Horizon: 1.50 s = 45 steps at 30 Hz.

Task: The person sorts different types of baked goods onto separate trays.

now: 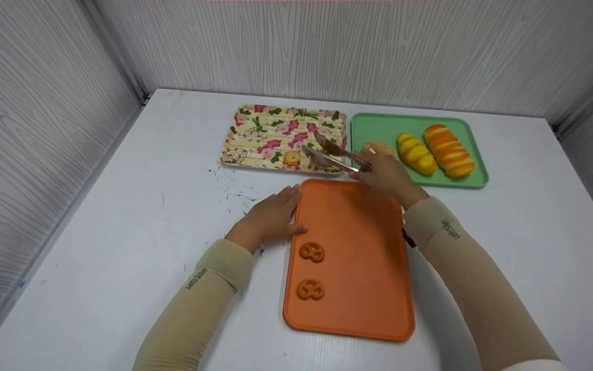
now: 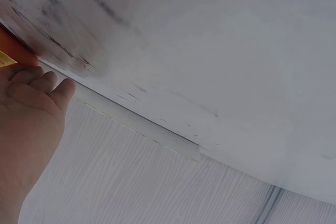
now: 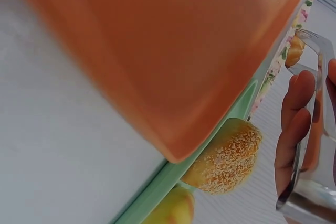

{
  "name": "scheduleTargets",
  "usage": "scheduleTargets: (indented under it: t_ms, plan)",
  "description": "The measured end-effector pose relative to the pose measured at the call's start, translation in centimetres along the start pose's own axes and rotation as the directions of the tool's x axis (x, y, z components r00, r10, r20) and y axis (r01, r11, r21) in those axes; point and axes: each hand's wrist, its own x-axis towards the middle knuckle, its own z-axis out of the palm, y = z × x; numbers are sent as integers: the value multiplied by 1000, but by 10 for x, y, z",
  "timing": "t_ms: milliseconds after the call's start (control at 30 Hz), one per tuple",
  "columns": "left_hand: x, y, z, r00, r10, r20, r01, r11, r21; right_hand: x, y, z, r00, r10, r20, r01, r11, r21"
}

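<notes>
My right hand point(image 1: 386, 178) grips a pair of metal tongs point(image 1: 345, 155), whose tips hover over the flowered tray point(image 1: 255, 135). In the right wrist view, a small brown pastry point(image 3: 295, 52) appears between the tong tips; I cannot tell whether they touch it. One round yellow cookie point(image 1: 292, 158) lies near the flowered tray's front edge. My left hand point(image 1: 273, 214) rests at the left edge of the orange tray point(image 1: 355, 247), fingers extended and thumb over the rim. Two pretzel-shaped cookies, one upper point(image 1: 311, 252) and one lower point(image 1: 310, 289), lie along that tray's left side.
A green tray point(image 1: 384, 123) stands at the back right, holding a crumb-coated bun point(image 1: 377, 148), a yellow bread point(image 1: 416, 154) and an orange scored loaf point(image 1: 449, 151). Dark marks point(image 1: 239, 197) spot the white table left of the orange tray. Wood-grain walls point(image 1: 358, 51) enclose the table.
</notes>
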Motion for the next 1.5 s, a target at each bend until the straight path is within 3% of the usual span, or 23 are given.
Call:
scheduleTargets:
  t_ms: [700,1167,1500]
  plan:
    - [0,1,0,1000,1,-3,-1,1000,6,2,6,4,999,17,42,-18,1000,9]
    - [-1,2,-1,1000,-8,-14,8,1000,3,-10,-3,-11,1000,3,21,-7,978,210]
    - [2,0,1,1000,-2,-11,2,1000,9,-24,-6,-17,999,-35,14,31,971,238]
